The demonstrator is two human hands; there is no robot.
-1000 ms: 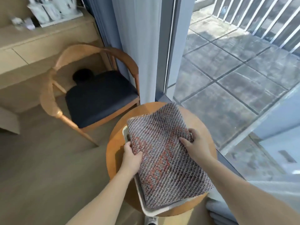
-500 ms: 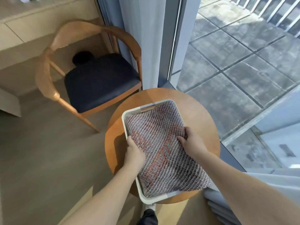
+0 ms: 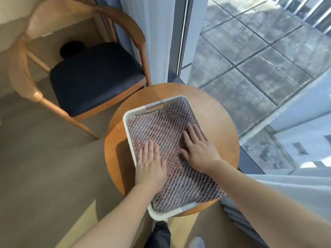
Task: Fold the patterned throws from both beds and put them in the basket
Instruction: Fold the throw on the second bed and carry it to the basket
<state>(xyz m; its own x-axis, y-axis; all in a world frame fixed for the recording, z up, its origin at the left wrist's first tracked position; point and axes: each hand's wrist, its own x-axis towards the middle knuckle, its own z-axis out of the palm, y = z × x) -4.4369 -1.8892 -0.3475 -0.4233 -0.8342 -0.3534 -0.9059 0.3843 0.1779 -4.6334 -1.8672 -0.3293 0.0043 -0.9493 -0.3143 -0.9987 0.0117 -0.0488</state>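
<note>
Pressing flat on the folded patterned throw [image 3: 172, 145], both hands are lying palm-down with fingers stretched out and gripping nothing: the left hand [image 3: 150, 165] is resting on the near-left part of the cloth, the right hand [image 3: 198, 149] toward its right edge. The throw, woven in grey, white and reddish diagonal stripes, is sitting inside the white basket [image 3: 129, 119], filling it, with its near-right corner spilling over the rim. No label or writing is showing on the cloth or basket. The basket is standing on a round wooden tabletop [image 3: 220, 122]. Beyond it, to the left, a wooden chair [image 3: 86, 13] with a dark seat is standing beside a pale curtain [image 3: 157, 33] and a glass door looking onto grey paving
</note>
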